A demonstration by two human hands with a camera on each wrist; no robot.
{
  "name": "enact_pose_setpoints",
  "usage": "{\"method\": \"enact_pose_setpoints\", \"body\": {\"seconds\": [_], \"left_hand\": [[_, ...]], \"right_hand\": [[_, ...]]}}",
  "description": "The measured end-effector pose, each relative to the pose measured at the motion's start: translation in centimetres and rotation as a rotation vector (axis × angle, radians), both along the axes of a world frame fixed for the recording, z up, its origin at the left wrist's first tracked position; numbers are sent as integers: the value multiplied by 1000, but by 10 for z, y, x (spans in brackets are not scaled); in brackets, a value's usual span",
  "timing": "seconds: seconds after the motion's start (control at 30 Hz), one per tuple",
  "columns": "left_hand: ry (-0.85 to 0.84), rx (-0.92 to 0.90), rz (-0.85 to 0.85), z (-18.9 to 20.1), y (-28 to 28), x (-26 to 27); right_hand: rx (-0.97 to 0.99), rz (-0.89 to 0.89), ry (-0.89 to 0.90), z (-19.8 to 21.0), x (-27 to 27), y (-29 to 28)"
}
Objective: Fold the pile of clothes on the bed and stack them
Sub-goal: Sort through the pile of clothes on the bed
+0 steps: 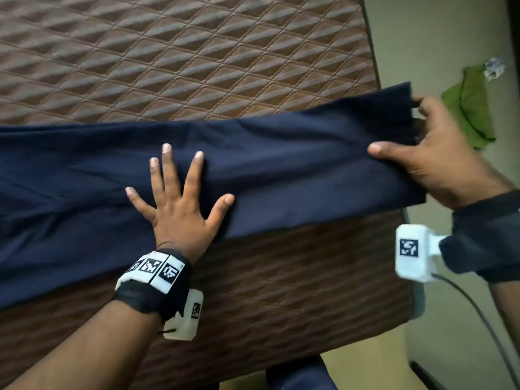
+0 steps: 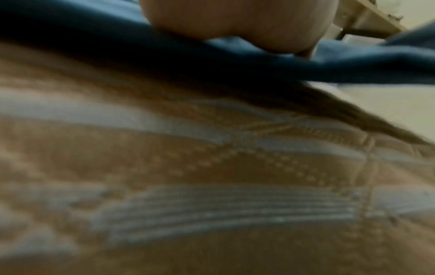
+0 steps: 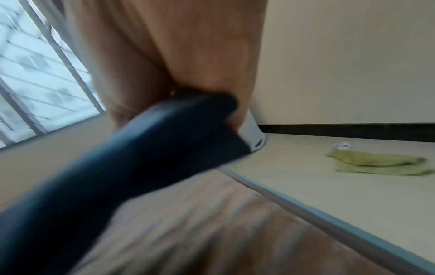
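A long navy garment (image 1: 281, 170) lies stretched across the brown quilted bed (image 1: 183, 57), from the left edge of the head view to the bed's right side. My left hand (image 1: 177, 190) lies flat on its middle with fingers spread, pressing it down. At the garment's right end my right hand (image 1: 422, 153) grips the cloth, thumb on top and fingers curled under its edge, past the bed's edge. The right wrist view shows the navy garment (image 3: 146, 148) bunched in my right hand (image 3: 188, 61). In the left wrist view the navy garment (image 2: 259, 61) lies under my palm.
A crumpled green cloth (image 1: 470, 108) lies on the pale floor to the right of the bed, with a small white and grey object (image 1: 492, 67) beside it. The green cloth (image 3: 379, 163) sits near a dark skirting board. Bare quilted mattress extends beyond and in front of the garment.
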State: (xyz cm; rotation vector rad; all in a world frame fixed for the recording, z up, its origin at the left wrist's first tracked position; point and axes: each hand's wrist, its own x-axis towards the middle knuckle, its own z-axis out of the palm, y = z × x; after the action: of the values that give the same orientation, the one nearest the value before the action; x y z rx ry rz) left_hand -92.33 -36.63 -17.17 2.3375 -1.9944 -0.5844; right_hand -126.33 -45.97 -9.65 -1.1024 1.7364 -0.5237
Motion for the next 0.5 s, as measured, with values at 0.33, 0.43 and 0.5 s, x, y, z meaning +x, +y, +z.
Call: {"method": "enact_pose_setpoints", "body": {"seconds": [0.33, 0.43, 0.5], "left_hand": [[-72, 120, -52, -7, 6, 22], [-84, 107, 14, -11, 6, 62], [-101, 130, 96, -9, 10, 106]], "right_hand": [[-292, 338, 740, -33, 84, 48], [-122, 540, 806, -69, 106, 63], [-90, 549, 865, -80, 106, 67]]}}
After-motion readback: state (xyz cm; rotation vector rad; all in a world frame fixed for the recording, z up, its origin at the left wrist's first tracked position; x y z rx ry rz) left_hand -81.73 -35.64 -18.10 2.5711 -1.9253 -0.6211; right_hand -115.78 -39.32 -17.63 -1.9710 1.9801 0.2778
